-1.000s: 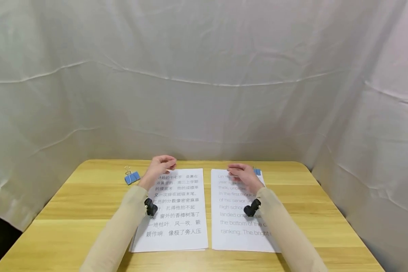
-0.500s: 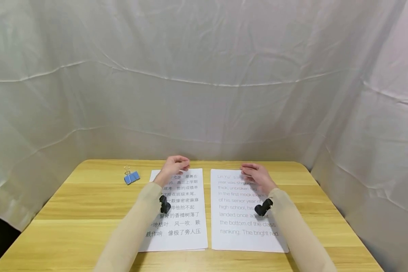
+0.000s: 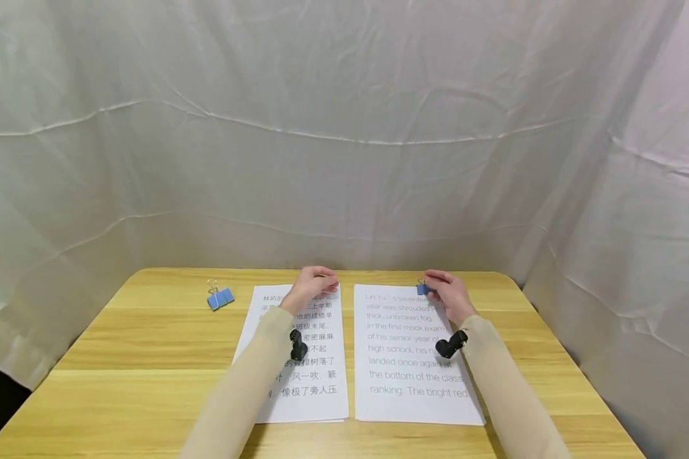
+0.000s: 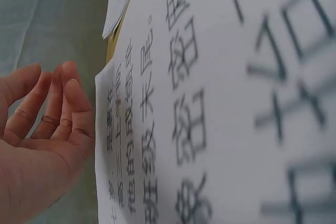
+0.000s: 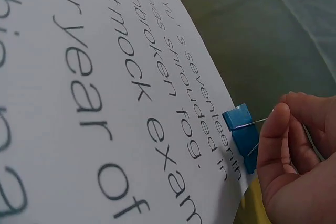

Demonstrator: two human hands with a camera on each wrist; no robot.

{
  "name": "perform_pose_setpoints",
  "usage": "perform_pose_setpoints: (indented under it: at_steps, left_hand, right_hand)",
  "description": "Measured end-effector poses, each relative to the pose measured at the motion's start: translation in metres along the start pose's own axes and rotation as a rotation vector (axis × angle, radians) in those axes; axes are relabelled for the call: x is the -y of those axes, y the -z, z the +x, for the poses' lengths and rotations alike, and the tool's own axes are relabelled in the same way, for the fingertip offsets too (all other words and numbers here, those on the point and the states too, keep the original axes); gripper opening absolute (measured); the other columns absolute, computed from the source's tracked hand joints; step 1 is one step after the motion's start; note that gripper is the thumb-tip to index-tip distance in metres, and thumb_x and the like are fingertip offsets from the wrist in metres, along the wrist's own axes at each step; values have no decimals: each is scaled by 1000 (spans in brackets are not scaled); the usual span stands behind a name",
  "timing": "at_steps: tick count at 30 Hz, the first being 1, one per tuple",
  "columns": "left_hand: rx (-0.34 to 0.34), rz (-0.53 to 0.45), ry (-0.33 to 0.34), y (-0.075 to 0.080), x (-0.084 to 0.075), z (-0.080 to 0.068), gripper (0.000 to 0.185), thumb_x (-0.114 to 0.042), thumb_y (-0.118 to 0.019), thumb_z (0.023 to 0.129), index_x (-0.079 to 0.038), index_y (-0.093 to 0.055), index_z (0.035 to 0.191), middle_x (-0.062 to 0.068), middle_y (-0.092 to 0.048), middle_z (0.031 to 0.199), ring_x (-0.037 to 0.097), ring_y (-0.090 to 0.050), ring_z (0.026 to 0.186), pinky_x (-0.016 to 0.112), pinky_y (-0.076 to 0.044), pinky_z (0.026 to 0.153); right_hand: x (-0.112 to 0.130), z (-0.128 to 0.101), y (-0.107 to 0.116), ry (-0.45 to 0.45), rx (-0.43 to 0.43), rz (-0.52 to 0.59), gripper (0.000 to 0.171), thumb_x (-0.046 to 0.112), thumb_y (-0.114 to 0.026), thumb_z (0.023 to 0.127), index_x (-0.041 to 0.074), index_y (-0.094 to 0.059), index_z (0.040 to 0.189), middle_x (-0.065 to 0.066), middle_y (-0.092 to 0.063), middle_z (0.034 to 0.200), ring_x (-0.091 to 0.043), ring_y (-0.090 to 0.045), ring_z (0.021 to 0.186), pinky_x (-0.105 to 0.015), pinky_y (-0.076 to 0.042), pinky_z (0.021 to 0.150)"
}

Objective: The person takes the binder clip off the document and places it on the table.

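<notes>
In the head view my left hand (image 3: 316, 282) hovers over the top right part of a stack of paper (image 3: 316, 405) printed with Chinese text. Its fingers curl loosely and hold nothing, as the left wrist view of the hand (image 4: 47, 135) shows. A blue binder clip (image 5: 243, 132) sits on the top edge of the second stack (image 3: 419, 408), printed in English. My right hand (image 3: 450, 294) is at this clip, its thumb and fingers closed around the wire handle (image 5: 252, 124). Part of the handle is hidden behind the thumb.
Another blue binder clip (image 3: 221, 298) lies on the wooden table (image 3: 132, 357), left of the Chinese stack, its wire handle raised. A narrow gap separates the two stacks. Grey cloth (image 3: 344, 185) hangs behind the table and on both sides.
Both hands have moved to the right. The right hand went from left of the clip, across it, to its right side. The left hand slid along the top of its stack.
</notes>
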State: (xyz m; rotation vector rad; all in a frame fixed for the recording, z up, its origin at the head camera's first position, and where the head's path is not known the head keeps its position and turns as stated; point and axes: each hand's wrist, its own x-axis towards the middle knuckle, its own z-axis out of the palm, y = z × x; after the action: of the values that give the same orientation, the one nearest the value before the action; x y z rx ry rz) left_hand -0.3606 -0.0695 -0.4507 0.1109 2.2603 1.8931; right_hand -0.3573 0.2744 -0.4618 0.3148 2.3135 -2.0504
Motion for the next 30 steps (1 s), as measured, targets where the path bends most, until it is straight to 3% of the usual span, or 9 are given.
perform_pose_setpoints:
  at_steps: [8, 14, 19, 30]
  left_hand:
    - [26, -6, -23, -23, 5, 8, 30, -11, -62, 96, 4, -63, 122, 22, -70, 109, 27, -68, 94, 33, -57, 80]
    - [52, -90, 4, -39, 3, 10, 29, 1, -53, 97, 9, -59, 124, 27, -65, 115, 27, -67, 91, 35, -57, 82]
    - [35, -120, 20, -48, 1, 12, 31, 4, -47, 98, 11, -56, 127, 29, -61, 119, 23, -66, 90, 32, -57, 81]
    - [22, -54, 55, -58, -1, 13, 45, -1, -50, 98, -1, -47, 142, 23, -50, 137, 25, -65, 92, 33, -57, 77]
  right_hand:
    - [-4, 5, 5, -29, -113, 0, 41, 22, -61, 98, 16, -56, 138, -8, -55, 141, -18, -53, 110, -21, -49, 79]
    - [-7, 9, 4, -19, -155, -1, 42, 17, -60, 98, 14, -53, 140, -9, -55, 142, -20, -54, 117, -24, -47, 85]
    - [-7, 13, 2, -23, -141, -15, 44, 15, -58, 99, 14, -50, 143, -8, -53, 144, -21, -53, 121, -23, -47, 82]
    - [-15, 20, 2, -28, -91, -7, 44, 20, -60, 99, 17, -52, 142, -5, -56, 143, -15, -55, 110, -19, -48, 69]
